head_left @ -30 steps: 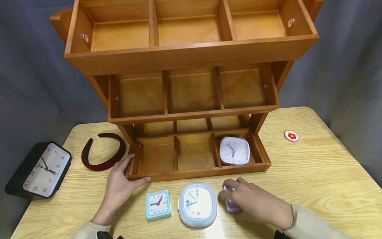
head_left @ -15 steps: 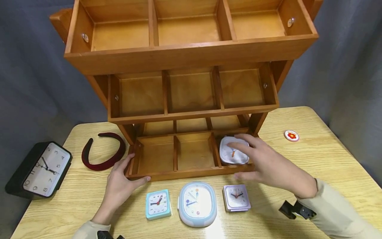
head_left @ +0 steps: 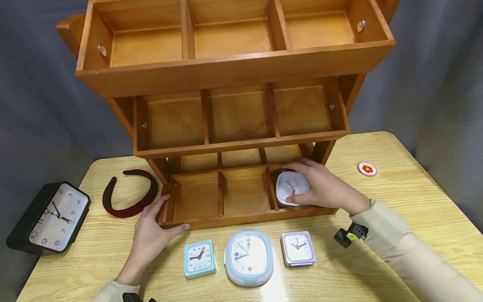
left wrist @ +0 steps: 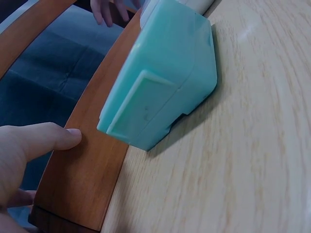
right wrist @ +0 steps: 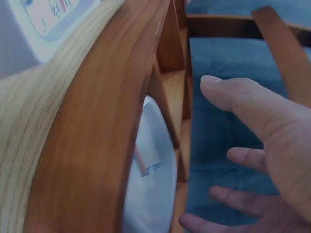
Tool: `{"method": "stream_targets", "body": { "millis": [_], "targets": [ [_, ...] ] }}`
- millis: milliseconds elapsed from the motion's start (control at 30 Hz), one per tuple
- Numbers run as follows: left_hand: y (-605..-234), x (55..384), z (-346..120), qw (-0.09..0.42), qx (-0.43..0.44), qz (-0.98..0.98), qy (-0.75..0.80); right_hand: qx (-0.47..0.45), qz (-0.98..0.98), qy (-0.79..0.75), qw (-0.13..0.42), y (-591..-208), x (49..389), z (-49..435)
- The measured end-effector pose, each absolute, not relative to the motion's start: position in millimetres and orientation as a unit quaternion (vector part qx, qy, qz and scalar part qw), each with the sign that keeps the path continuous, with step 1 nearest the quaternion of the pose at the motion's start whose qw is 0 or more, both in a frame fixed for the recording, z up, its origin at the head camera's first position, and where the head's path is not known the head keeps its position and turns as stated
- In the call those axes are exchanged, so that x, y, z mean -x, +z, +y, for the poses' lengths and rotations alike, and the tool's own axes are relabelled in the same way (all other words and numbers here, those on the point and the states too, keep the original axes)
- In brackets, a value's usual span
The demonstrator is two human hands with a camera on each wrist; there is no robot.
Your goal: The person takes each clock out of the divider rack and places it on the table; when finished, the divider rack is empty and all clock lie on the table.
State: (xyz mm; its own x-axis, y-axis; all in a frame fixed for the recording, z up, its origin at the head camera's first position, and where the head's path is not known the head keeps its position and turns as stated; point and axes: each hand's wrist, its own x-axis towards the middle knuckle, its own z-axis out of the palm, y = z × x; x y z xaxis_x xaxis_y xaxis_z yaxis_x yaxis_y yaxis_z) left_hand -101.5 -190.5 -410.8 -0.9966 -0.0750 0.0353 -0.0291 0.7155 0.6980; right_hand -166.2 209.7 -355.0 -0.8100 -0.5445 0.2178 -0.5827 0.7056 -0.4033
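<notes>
On the table (head_left: pixel 396 218) stands a wooden rack (head_left: pixel 234 71) with three tiers of open compartments. Inside the bottom tier's right compartment lies a white clock (head_left: pixel 289 189), face up, and the right hand (head_left: pixel 320 186) reaches in over it, fingers curled around its far and right edges; the wrist view shows the thumb and fingers spread beside the clock's face, so whether they truly grip it cannot be told. The left hand (head_left: pixel 152 233) rests at the tray's front left corner, thumb pressed flat on the front rail and fingers relaxed along the side. Just before the rack sit three clocks in a row: a teal clock (head_left: pixel 200 259), a round blue clock (head_left: pixel 249 257) and a lilac clock (head_left: pixel 298 248). Further left lie a dark red headband (head_left: pixel 130 193) and a black clock (head_left: pixel 47 218); a small red badge (head_left: pixel 367 168) lies far right.
</notes>
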Motion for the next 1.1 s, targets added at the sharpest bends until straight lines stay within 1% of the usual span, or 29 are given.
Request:
{"method": "stream_targets", "body": {
  "millis": [233,467,567,667,833,1100],
  "targets": [
    [-411,102,-190,0.028,-0.029,-0.924,-0.379,-0.283,-0.933,0.223,0.002,-372,180,211],
    [-411,103,-191,0.027,-0.030,-0.924,-0.379,-0.311,-0.931,0.191,-0.021,-379,183,203],
    [-411,103,-192,0.027,-0.032,-0.925,-0.379,-0.322,-0.928,0.184,-0.039,-378,187,199],
    [-411,103,-192,0.026,-0.032,-0.925,-0.378,-0.320,-0.927,0.182,-0.070,-376,192,196],
    [-412,103,-192,0.025,-0.031,-0.925,-0.379,-0.286,-0.932,0.189,-0.121,-376,197,194],
    [-412,102,-191,0.023,-0.029,-0.925,-0.377,-0.273,-0.932,0.200,-0.128,-382,198,196]
  ]
}}
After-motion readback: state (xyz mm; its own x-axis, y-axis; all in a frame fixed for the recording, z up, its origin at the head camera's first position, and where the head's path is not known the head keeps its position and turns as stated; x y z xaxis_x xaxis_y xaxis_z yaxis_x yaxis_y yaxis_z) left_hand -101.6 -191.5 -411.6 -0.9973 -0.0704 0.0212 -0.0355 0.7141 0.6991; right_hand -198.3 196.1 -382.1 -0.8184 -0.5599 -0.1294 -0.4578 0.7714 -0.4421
